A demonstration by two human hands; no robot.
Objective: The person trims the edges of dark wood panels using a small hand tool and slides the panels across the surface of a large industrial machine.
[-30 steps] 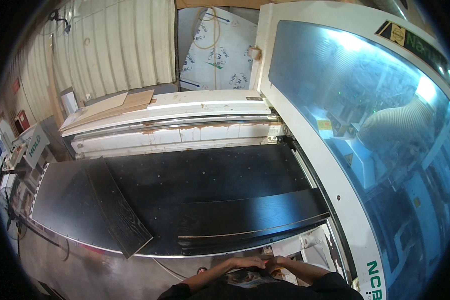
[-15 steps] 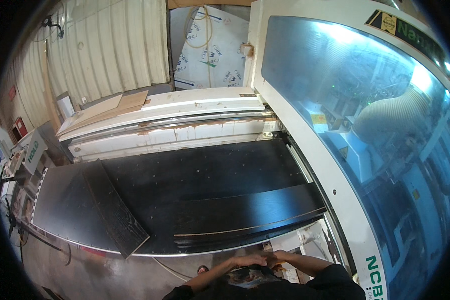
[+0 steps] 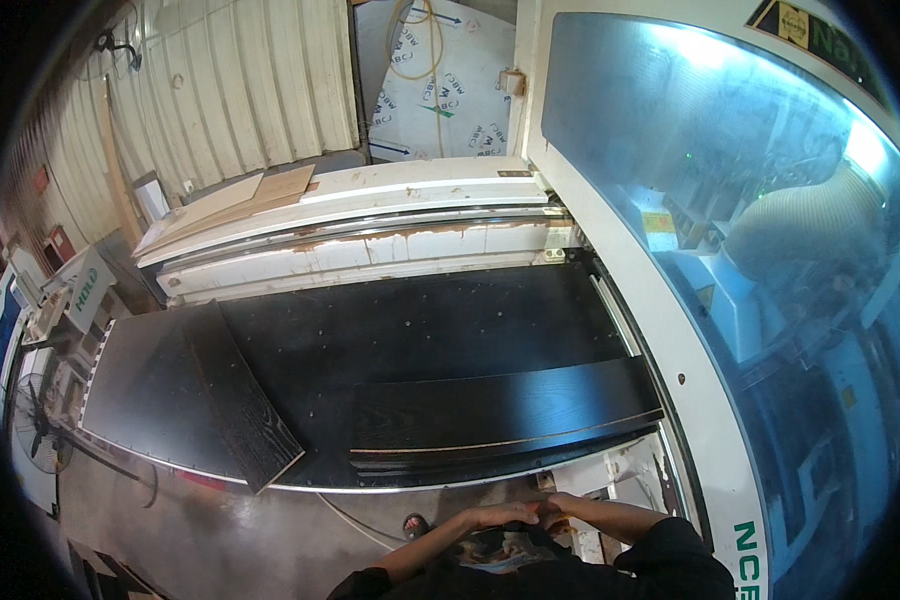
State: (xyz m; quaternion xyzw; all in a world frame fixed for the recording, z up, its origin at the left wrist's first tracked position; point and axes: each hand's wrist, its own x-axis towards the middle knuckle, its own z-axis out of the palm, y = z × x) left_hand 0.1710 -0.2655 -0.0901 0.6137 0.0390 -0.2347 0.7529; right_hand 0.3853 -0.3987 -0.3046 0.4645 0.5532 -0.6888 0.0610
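Note:
In front of my body, my left hand (image 3: pixel 504 515) and my right hand (image 3: pixel 560 506) come together just short of the machine bed's near edge. Both look closed, fingers curled toward each other; anything between them is too small or hidden to make out. Beyond them, a stack of long black boards (image 3: pixel 500 405) with a pale edge strip lies on the right part of the black machine bed (image 3: pixel 410 320). One more black board (image 3: pixel 245 400) lies slantwise to the left, its near end slightly over the bed's edge. Neither hand touches the boards.
A white machine enclosure with a blue-tinted window (image 3: pixel 730 200) rises at the right, a ribbed hose (image 3: pixel 810 225) behind it. Thin brown sheets (image 3: pixel 235 205) rest on the white beam at the back. A standing fan (image 3: pixel 40 425) is at far left, a cable (image 3: pixel 355 522) on the floor.
My view has shifted, so the bed and boards sit slightly higher and farther right in the picture. My hands stay together in front of me; the boards have not moved on the bed.

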